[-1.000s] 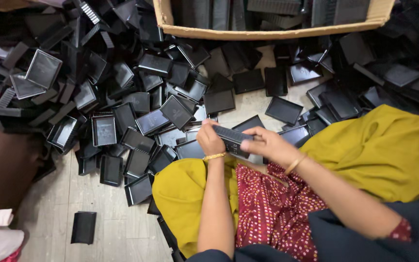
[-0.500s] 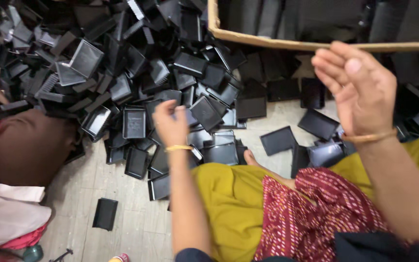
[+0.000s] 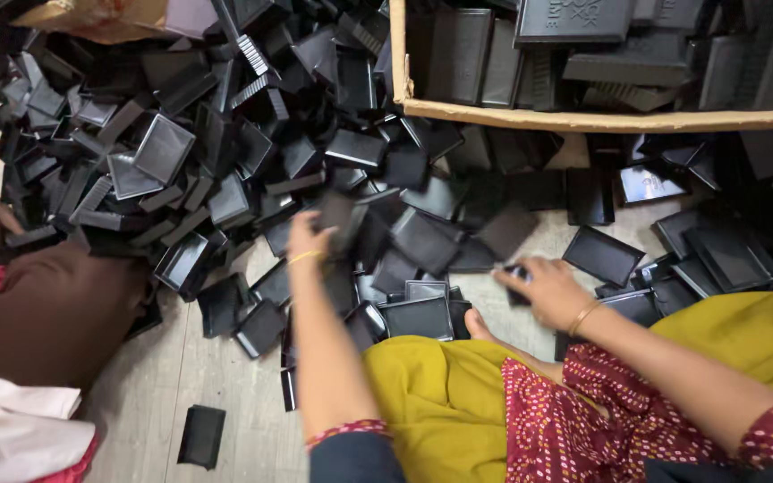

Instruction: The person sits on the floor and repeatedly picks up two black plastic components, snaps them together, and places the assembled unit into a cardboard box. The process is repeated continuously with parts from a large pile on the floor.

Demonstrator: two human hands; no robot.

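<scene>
Much is being hidden or blurred here: the left hand point(image 3: 308, 234) is being smeared by motion, so its fingers cannot be told apart, though they are seen closed around a dark tray piece point(image 3: 344, 215), itself too blurred for its shape to be read properly. The right hand point(image 3: 547, 291) is being seen from the back, w/ fingers curled down and pinching a small black part point(image 3: 517, 272), most of which is being covered by the fingertips. The cardboard box point(image 3: 583, 117) is being cut off at the top and right edges of the frame, its contents being shown only as dark stacked slabs. The pile of black plastic trays point(image 3: 181, 161) is being spread across the floor point(image 3: 181, 394) ahead of the person, approx. from the left edge to the box; individual trays are shallow, square-ish, glossy, w/ raised rims, some lying face up, others tilted or on edge. One lone tray point(image 3: 201, 436) is lying apart, near the bottom left. The held tray piece is being kept just above the pile's near edge, between the heap and the person's yellow-clad knee point(image 3: 440, 402). A brown cushion point(image 3: 55, 313) is being partly cropped at the left.
</scene>
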